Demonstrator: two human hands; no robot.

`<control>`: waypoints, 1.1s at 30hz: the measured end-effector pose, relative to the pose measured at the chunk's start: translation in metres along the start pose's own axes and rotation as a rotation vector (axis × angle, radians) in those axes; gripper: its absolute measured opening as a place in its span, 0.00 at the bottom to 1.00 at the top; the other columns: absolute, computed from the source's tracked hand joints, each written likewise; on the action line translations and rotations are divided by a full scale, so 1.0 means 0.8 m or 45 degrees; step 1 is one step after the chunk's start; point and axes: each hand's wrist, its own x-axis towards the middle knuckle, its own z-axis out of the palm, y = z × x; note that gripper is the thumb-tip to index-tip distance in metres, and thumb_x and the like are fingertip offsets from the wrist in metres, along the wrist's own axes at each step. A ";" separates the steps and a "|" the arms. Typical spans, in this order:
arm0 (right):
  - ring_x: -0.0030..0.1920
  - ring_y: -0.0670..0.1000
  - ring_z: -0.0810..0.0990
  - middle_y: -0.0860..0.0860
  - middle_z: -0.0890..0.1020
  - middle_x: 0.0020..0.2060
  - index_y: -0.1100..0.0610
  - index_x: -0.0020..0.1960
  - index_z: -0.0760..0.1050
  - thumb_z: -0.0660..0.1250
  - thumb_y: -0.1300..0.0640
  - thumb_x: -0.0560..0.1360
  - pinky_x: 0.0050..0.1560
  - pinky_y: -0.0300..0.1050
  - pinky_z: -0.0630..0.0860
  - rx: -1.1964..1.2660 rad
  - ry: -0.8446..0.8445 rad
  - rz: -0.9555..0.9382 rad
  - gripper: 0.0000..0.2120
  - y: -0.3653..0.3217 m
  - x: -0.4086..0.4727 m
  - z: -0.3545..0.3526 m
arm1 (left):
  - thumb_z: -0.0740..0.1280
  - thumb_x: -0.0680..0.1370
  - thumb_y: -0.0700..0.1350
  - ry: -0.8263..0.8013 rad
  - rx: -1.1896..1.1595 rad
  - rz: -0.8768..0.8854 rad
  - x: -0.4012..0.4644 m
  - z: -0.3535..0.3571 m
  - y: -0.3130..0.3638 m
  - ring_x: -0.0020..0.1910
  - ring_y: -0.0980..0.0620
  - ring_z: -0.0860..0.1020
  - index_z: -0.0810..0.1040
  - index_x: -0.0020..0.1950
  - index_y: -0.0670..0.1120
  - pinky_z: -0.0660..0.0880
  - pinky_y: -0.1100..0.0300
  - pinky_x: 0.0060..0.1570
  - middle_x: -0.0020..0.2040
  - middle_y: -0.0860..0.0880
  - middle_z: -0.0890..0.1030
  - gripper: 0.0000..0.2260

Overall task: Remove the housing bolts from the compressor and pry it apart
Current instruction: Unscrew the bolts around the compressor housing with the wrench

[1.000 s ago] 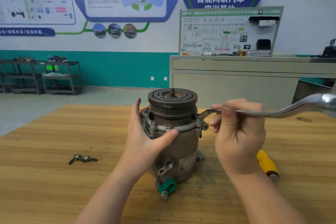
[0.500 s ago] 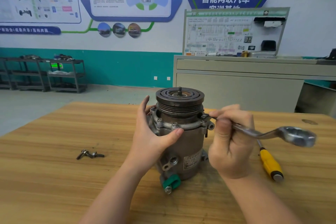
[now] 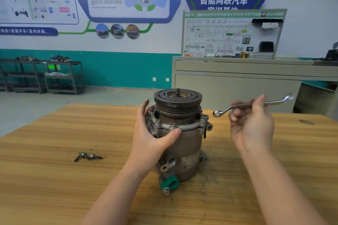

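Note:
The grey metal compressor stands upright on the wooden table, pulley end up. Several housing bolts sit in its upper flange. My left hand grips the compressor's left side, thumb across the front just under the flange. My right hand is raised to the right of the compressor and holds a silver ring spanner by its shank. The spanner's near ring end hangs in the air, just clear of the flange's right ear. Two loose bolts lie on the table at the left.
A grey cabinet with a wiring display board stands behind the table. Metal shelving racks are against the far left wall. The table's far edge runs just behind the compressor. A green cap sticks out at the compressor's base.
My right hand has lifted the spanner off the right flange bolt and swung it up and to the right. My left hand stays on the compressor. The yellow-handled tool is now hidden behind my right arm.

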 end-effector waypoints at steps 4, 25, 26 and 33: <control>0.21 0.48 0.73 0.52 0.82 0.29 0.53 0.43 0.64 0.51 0.51 0.84 0.24 0.36 0.70 -0.326 -0.127 -0.506 0.12 0.003 -0.026 0.005 | 0.75 0.56 0.65 0.010 0.017 0.010 0.000 0.000 0.002 0.61 0.76 0.66 0.55 0.68 0.71 0.68 0.77 0.54 0.65 0.68 0.67 0.45; 0.19 0.48 0.71 0.54 0.79 0.25 0.56 0.41 0.66 0.51 0.52 0.84 0.22 0.33 0.67 0.031 -0.050 0.370 0.15 0.021 -0.004 0.007 | 0.75 0.58 0.64 0.023 -0.003 0.031 -0.004 0.004 0.001 0.67 0.62 0.69 0.59 0.66 0.70 0.70 0.54 0.68 0.68 0.61 0.69 0.41; 0.21 0.47 0.74 0.55 0.80 0.26 0.57 0.41 0.67 0.52 0.53 0.84 0.22 0.33 0.70 0.113 -0.051 0.463 0.15 0.019 0.003 0.007 | 0.75 0.58 0.64 0.024 -0.010 0.035 -0.004 0.004 0.001 0.67 0.62 0.70 0.59 0.66 0.70 0.70 0.53 0.68 0.68 0.62 0.69 0.41; 0.23 0.49 0.76 0.52 0.81 0.28 0.54 0.44 0.65 0.52 0.53 0.84 0.26 0.38 0.73 -0.159 -0.116 -0.253 0.11 0.008 -0.016 0.004 | 0.75 0.58 0.64 0.017 0.000 0.041 -0.003 0.002 -0.001 0.65 0.64 0.71 0.60 0.68 0.68 0.72 0.55 0.66 0.67 0.63 0.70 0.41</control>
